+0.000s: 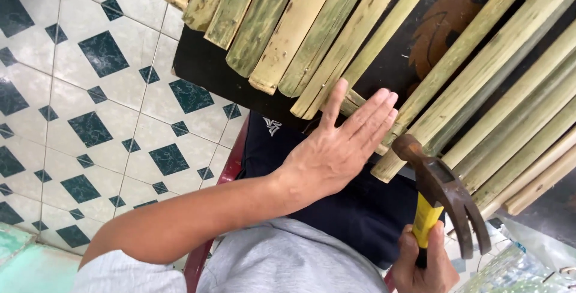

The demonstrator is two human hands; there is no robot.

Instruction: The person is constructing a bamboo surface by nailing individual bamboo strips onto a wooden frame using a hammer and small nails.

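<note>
Two bare hands, one tool. Nearest, the right hand (423, 264), partly cut off by the lower edge, is closed around the yellow handle of a claw hammer (445, 200); its rusty brown steel head is curved, with the striking face touching the end of a bamboo slat and the forked claw pointing down. Next, the left hand (343, 143) lies open, fingers straight and together, thumb raised, flat against the slat ends. Beyond, roughly fifteen split bamboo slats (312, 35), pale green and mottled, fibrous, lie side by side across a black board (207, 68); their far ends run out of frame. A dark navy garment (360, 209) and grey shirt (288, 263) cover the lap. Left, white floor tiles (90, 89) bear dark green diamonds.
</note>
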